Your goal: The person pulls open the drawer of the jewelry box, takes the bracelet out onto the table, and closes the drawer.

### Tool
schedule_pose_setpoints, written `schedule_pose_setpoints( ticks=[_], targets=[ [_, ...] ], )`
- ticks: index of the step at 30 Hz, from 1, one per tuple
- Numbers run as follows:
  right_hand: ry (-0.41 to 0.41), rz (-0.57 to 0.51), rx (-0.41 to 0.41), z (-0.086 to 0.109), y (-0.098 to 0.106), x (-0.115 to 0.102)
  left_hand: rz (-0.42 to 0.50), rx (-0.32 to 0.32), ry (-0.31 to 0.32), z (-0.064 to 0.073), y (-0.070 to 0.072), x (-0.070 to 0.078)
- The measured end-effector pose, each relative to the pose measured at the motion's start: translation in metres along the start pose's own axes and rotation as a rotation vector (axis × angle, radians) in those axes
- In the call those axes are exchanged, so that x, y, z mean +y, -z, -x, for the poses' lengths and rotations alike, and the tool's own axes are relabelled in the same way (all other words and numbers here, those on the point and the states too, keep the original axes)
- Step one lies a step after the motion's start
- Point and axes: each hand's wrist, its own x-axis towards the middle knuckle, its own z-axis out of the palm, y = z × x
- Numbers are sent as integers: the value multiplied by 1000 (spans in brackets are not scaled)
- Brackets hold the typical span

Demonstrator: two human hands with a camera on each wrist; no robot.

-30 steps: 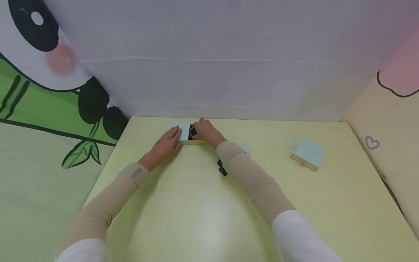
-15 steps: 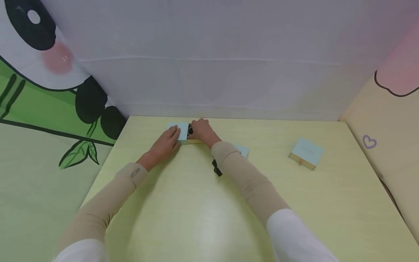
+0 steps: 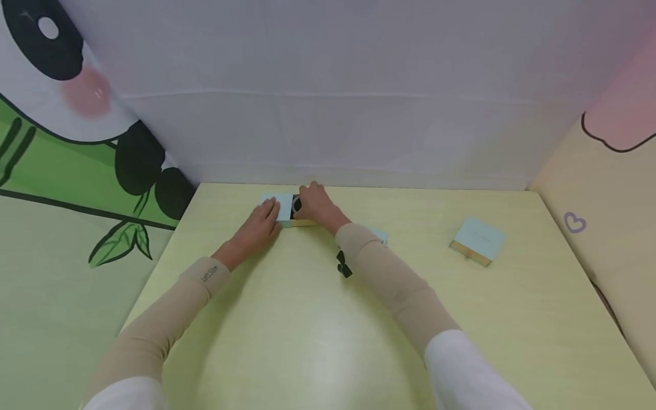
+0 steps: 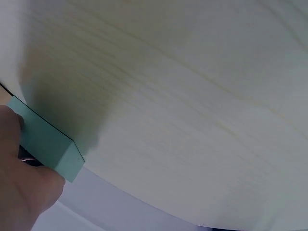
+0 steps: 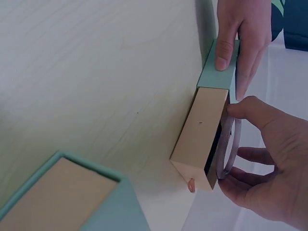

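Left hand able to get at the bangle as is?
Probably not: the left hand is holding the box, and the right hand pinches the bangle. It would likely need to let go first.

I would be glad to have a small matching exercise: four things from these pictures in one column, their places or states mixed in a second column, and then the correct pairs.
Things
1. left hand
2. pale ring
3. black bow-shaped item
4. tan drawer

Places or states
A. beside the right forearm, in the head view
B. sticking out of the blue-green box sleeve
C. holding that box sleeve
D. held in the right hand

Pairs: 1-C, 2-D, 3-A, 4-B
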Motion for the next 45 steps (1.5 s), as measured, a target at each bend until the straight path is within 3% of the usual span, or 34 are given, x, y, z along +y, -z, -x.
schedule_pose_setpoints(
  ticks=[11, 19, 25, 31, 38, 45],
  targets=[
    [108, 2, 0, 18, 1, -2, -27, 15, -24, -1, -3, -1],
    [187, 143, 6, 33, -2, -8, -14, 9, -19, -3, 0, 0],
    [231, 150, 31, 43, -6, -11, 4, 21, -13, -3, 5, 3],
    [318, 161, 44, 51, -16, -12, 4, 42, -17, -1, 8, 4],
    [315, 149, -31, 58, -30, -16, 19, -9, 23, -3, 9, 8],
    [362, 170, -23, 63, -48, -18, 11, 27, 7, 0, 7, 8]
  ],
)
